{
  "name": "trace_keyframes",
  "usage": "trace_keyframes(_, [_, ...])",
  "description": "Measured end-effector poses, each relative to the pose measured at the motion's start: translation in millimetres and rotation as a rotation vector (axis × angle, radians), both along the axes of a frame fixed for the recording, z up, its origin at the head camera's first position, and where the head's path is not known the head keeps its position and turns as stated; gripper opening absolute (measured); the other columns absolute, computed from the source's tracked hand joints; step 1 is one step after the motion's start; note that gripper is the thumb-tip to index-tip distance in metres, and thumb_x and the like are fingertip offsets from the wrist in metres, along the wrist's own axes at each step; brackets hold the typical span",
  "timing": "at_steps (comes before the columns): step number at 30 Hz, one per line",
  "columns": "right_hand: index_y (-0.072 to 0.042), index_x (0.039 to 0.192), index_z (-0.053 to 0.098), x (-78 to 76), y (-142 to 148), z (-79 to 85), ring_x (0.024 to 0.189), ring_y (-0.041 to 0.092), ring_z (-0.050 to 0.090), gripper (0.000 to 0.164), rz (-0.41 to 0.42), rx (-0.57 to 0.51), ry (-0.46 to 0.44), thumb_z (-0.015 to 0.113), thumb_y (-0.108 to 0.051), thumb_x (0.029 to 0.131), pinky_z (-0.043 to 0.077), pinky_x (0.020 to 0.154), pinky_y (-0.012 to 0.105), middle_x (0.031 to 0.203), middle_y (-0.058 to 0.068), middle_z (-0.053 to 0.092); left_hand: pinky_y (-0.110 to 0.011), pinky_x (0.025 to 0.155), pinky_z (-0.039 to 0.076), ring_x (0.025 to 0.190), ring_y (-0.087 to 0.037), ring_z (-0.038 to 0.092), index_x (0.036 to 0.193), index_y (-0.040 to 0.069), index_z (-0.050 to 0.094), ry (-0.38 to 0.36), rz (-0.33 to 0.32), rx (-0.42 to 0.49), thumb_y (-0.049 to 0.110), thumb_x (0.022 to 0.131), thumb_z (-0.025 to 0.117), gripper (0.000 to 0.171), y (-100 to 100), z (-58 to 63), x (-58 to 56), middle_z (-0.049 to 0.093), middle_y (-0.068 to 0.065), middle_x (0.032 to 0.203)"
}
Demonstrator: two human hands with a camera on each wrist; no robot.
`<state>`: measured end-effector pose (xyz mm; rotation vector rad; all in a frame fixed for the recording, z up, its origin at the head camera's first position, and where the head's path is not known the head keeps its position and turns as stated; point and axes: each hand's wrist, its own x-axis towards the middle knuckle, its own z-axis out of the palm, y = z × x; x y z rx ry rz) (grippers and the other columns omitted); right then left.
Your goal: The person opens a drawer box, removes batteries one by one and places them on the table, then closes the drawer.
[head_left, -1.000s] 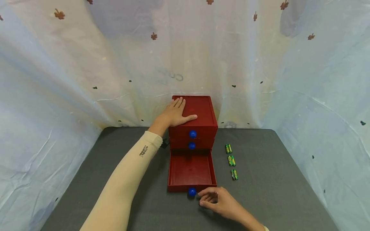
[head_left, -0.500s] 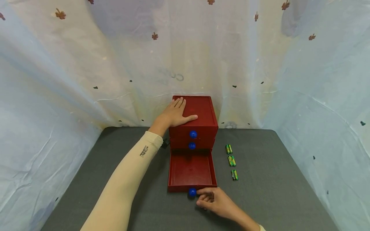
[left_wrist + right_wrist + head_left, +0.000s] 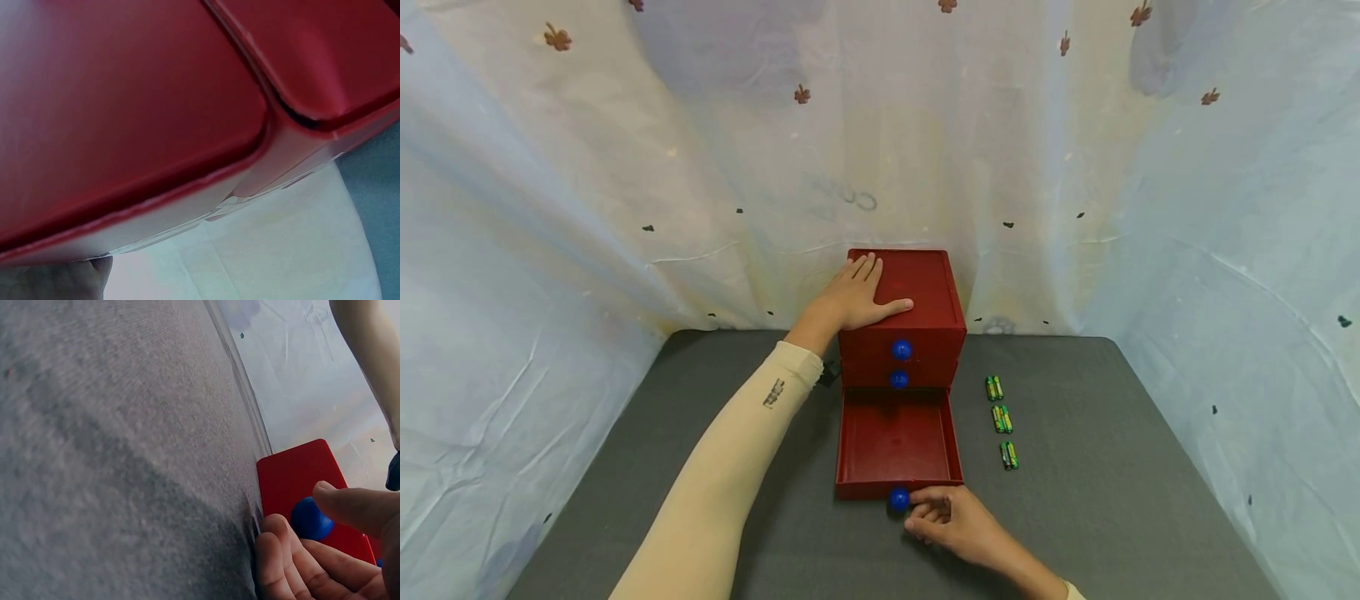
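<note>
My left hand (image 3: pixel 853 300) rests flat on top of a red drawer cabinet (image 3: pixel 917 283), fingers spread and thumb out to the right. The bottom drawer (image 3: pixel 895 442) stands pulled out with nothing in it. Two closed drawers with a blue knob (image 3: pixel 902 350) each sit above. At the front of the pulled-out drawer is another blue knob (image 3: pixel 899 500). My right hand (image 3: pixel 958 521) is just right of this knob, fingers loosely bent, index fingertip right at its side. In the right wrist view, thumb and fingers stand apart on either side of the knob (image 3: pixel 310 519).
Right of the cabinet, three pairs of green batteries (image 3: pixel 1002 419) lie in a column on the grey table (image 3: pixel 1097 500). A pale patterned curtain (image 3: pixel 880 150) hangs behind and at both sides. My left sleeve (image 3: pixel 730 483) crosses the table's left half.
My right hand has shifted slightly left, its index fingertip coming up to the bottom drawer's knob. The left hand, drawers and batteries stay as they were.
</note>
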<state>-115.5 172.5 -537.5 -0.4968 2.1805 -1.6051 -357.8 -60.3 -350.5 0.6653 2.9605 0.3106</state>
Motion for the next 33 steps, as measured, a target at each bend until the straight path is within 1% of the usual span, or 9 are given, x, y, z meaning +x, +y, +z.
trace_keyframes(3, [0.005, 0.122, 0.075, -0.2, -1.0, -1.1, 0.075, 0.011, 0.073, 0.030, -0.011, 0.002, 0.010, 0.078, -0.016, 0.101, 0.059, 0.063, 0.021, 0.095, 0.008, 0.079, -0.041, 0.135, -0.004, 0.168, -0.028, -0.004, 0.173, 0.007, 0.004, 0.002, 0.001, 0.009, 0.083, 0.100, 0.037, 0.111, 0.2, 0.0, 0.4, -0.001, -0.013, 0.181])
trace_keyframes(6, [0.004, 0.119, 0.076, -0.5, -3.3, -1.4, 0.075, 0.015, 0.075, 0.028, -0.030, -0.012, 0.029, 0.078, -0.015, 0.100, 0.061, 0.063, 0.024, 0.094, 0.011, 0.080, -0.042, 0.135, -0.004, 0.168, -0.027, -0.005, 0.173, 0.007, 0.003, -0.003, 0.004, 0.005, 0.083, 0.100, 0.037, 0.111, 0.2, -0.4, 0.0, -0.002, -0.013, 0.181])
trace_keyframes(9, [0.005, 0.117, 0.077, -1.1, -6.7, -0.3, 0.072, 0.017, 0.075, 0.026, -0.078, -0.034, 0.036, 0.079, -0.014, 0.100, 0.062, 0.061, 0.026, 0.091, 0.013, 0.080, -0.042, 0.135, -0.005, 0.168, -0.027, -0.006, 0.173, 0.007, 0.002, -0.006, 0.005, -0.005, 0.083, 0.100, 0.037, 0.111, -0.1, -1.3, -1.4, -0.003, -0.012, 0.181])
trace_keyframes(13, [0.004, 0.112, 0.079, -2.7, -10.5, 1.0, 0.070, 0.019, 0.075, 0.023, -0.153, -0.035, 0.036, 0.080, -0.015, 0.099, 0.063, 0.060, 0.029, 0.088, 0.012, 0.080, -0.041, 0.135, -0.005, 0.168, -0.027, -0.006, 0.173, 0.007, 0.002, -0.005, 0.003, -0.005, 0.083, 0.100, 0.036, 0.111, 0.0, -2.0, -2.1, -0.003, -0.012, 0.181])
trace_keyframes(15, [0.004, 0.110, 0.080, -3.7, -11.7, 1.4, 0.069, 0.021, 0.076, 0.022, -0.174, -0.036, 0.041, 0.080, -0.015, 0.099, 0.064, 0.060, 0.030, 0.086, 0.011, 0.080, -0.041, 0.135, -0.005, 0.168, -0.027, -0.006, 0.173, 0.007, 0.002, -0.007, 0.004, -0.003, 0.083, 0.101, 0.036, 0.110, 0.3, -1.9, -1.8, -0.003, -0.012, 0.181])
trace_keyframes(22, [0.004, 0.109, 0.080, -7.7, -14.5, 1.5, 0.068, 0.022, 0.076, 0.021, -0.187, -0.036, 0.061, 0.081, -0.015, 0.098, 0.065, 0.059, 0.033, 0.086, 0.010, 0.080, -0.041, 0.135, -0.005, 0.167, -0.027, -0.007, 0.173, 0.008, 0.002, -0.010, 0.009, 0.001, 0.083, 0.100, 0.037, 0.111, 0.7, -1.1, -0.2, -0.003, -0.012, 0.181])
trace_keyframes(29, [-0.001, 0.108, 0.082, -15.1, -16.8, 2.2, 0.067, 0.020, 0.075, 0.022, -0.215, -0.005, 0.060, 0.080, -0.021, 0.099, 0.062, 0.056, 0.030, 0.084, 0.008, 0.080, -0.042, 0.135, -0.004, 0.168, -0.027, -0.005, 0.173, 0.007, 0.003, -0.008, 0.009, 0.012, 0.082, 0.101, 0.038, 0.110, 0.8, 0.3, 0.8, -0.002, -0.013, 0.181])
trace_keyframes(33, [0.000, 0.108, 0.082, -20.8, -18.4, 2.0, 0.068, 0.021, 0.075, 0.024, -0.221, 0.000, 0.071, 0.080, -0.021, 0.099, 0.062, 0.057, 0.030, 0.084, 0.009, 0.080, -0.041, 0.135, -0.004, 0.168, -0.027, -0.005, 0.173, 0.007, 0.003, -0.004, 0.007, 0.008, 0.082, 0.101, 0.038, 0.110, 1.5, 1.2, 1.6, -0.001, -0.013, 0.181])
